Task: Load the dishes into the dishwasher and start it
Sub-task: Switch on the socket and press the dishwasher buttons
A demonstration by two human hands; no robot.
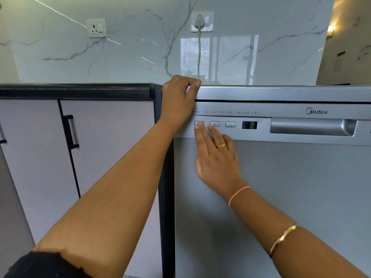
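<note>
A silver Midea dishwasher point(281, 187) fills the right half of the view, its door closed. My left hand point(178, 99) grips the top left corner of the dishwasher, fingers curled over its edge. My right hand point(214, 155) lies flat against the door with fingers stretched up; the tip of one finger rests on the leftmost button point(199, 123) of the control panel. Two more buttons point(214, 124) and a dark display point(249, 125) sit to the right of it. The recessed door handle point(311, 127) is further right. No dishes are in view.
Pale cabinet doors point(100, 141) with black handles stand left of the dishwasher under a black countertop edge point(76, 90). A marble wall behind carries an empty socket point(96, 28) and a plugged-in socket point(201, 22) with a cord running down.
</note>
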